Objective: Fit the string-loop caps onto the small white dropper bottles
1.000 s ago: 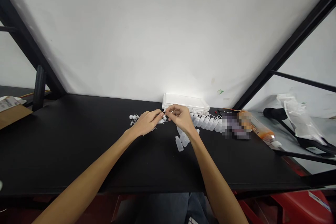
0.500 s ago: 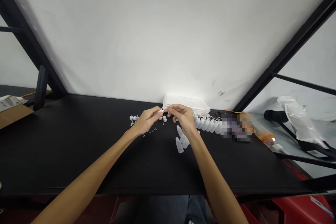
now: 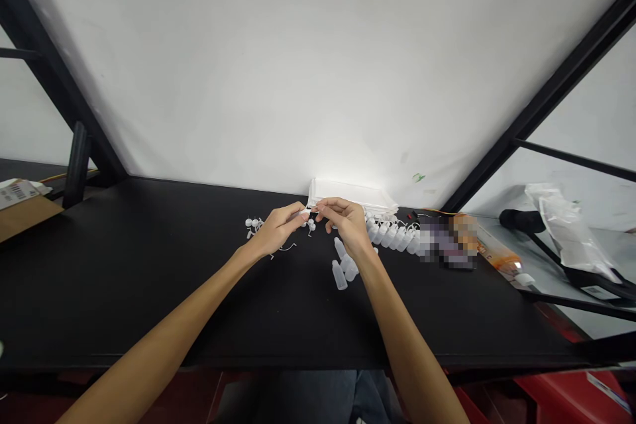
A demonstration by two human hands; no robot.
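Observation:
My left hand [image 3: 277, 228] is closed round a small white plastic bottle [image 3: 304, 212], most of it hidden by the fingers. From the other side my right hand [image 3: 346, 220] pinches at the bottle's top end, where a small white cap seems to be; fingertips cover it. Below the right hand several uncapped translucent bottles [image 3: 339, 275] lie on the black table. Under and beside the left hand are loose white caps with thin straps [image 3: 255, 222], and a few more caps [image 3: 311, 225] lie between the hands.
To the right, a row of capped bottles [image 3: 392, 236] stands near a blurred-out patch [image 3: 447, 245]. Behind the hands lies a stack of white sheets or bags [image 3: 352, 193] against the wall. An orange-labelled bottle [image 3: 501, 258] lies far right, a cardboard box [image 3: 30, 215] far left.
My two hands stay together at the same place, with only a slight shift of the right fingers. Nothing else has visibly moved.

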